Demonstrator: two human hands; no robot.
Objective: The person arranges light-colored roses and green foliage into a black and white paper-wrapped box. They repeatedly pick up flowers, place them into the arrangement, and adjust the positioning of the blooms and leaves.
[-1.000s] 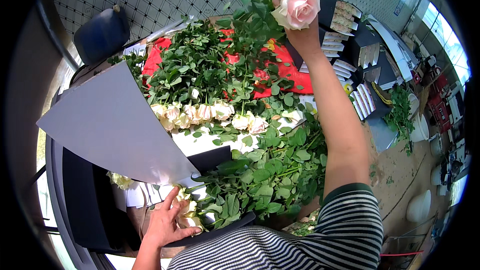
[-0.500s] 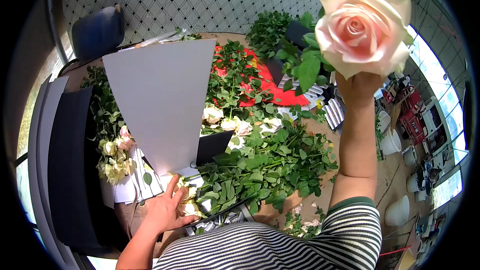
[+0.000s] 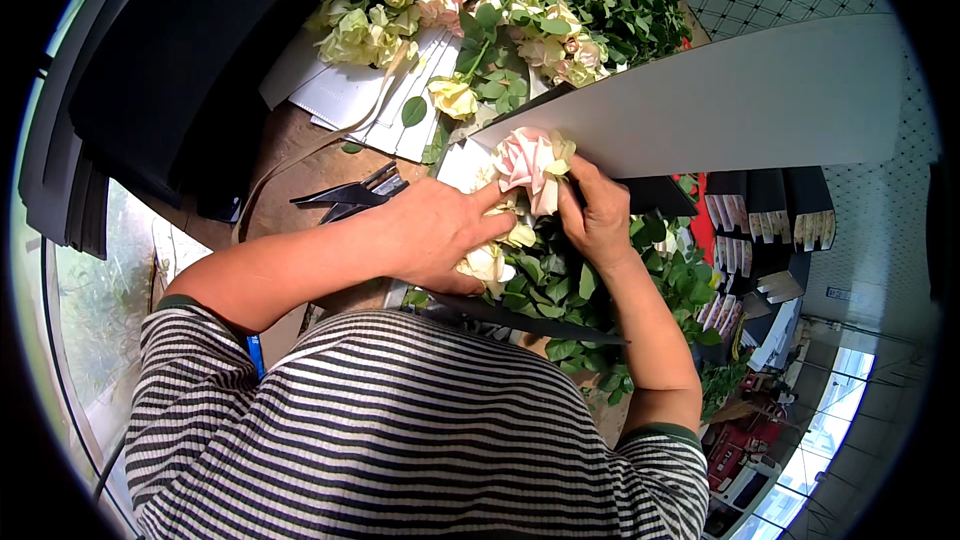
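A pale pink rose (image 3: 530, 168) lies head-forward over the bunch in front of me. My right hand (image 3: 598, 212) pinches it just under the bloom, thumb and fingers closed; its stem is hidden. Beside it, my left hand (image 3: 440, 232) rests with spread fingers on cream roses (image 3: 487, 265), which it partly covers. Green rose leaves (image 3: 550, 285) stretch from these blooms beneath my right wrist. A tall grey-white board (image 3: 730, 105) stands right behind the pink rose, close to my right fingers.
Black-handled cutters (image 3: 350, 195) lie left of my hands. Behind are white paper sheets (image 3: 345, 95), a yellow rose (image 3: 453, 97) and a heap of cream roses (image 3: 360, 35). Large black sheets (image 3: 170, 80) stand at the left. Dark boxes (image 3: 768, 205) sit at the right.
My right hand has come down from high on the right, bringing the pink rose to the cream roses by my left hand. The head view has turned, so the board now leans to the right.
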